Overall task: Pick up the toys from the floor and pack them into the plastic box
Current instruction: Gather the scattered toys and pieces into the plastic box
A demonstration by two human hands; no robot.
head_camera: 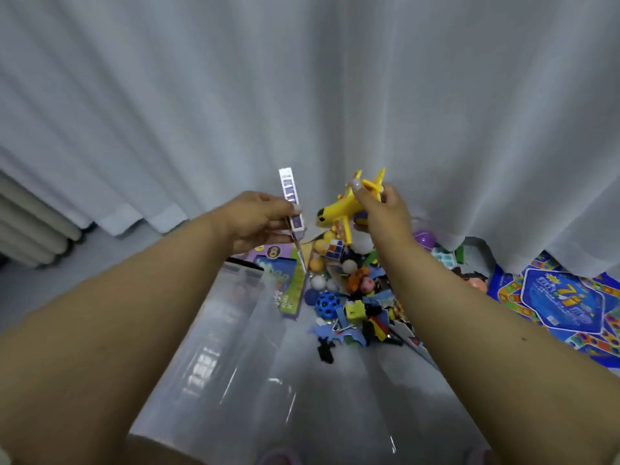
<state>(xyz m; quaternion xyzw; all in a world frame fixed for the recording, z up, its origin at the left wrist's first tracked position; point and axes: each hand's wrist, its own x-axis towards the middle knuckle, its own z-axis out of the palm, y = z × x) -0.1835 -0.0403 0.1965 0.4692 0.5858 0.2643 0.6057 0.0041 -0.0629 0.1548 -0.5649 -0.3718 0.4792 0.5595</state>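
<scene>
Closest to the camera is the clear plastic box, sitting on the floor right under both forearms. Left hand has its grip pinched on a thin purple-and-white card, held up on edge. Right hand has its grip curled round the tail end of a yellow toy plane, nose pointing left and a bit down. Both are held up above the toy pile, which is on the floor just beyond the box: small balls, a blue holey ball, a cube puzzle, bits of figures. Flat purple game pack lies beside the box's far corner, and a blue game board off to the right, against the white curtain.
</scene>
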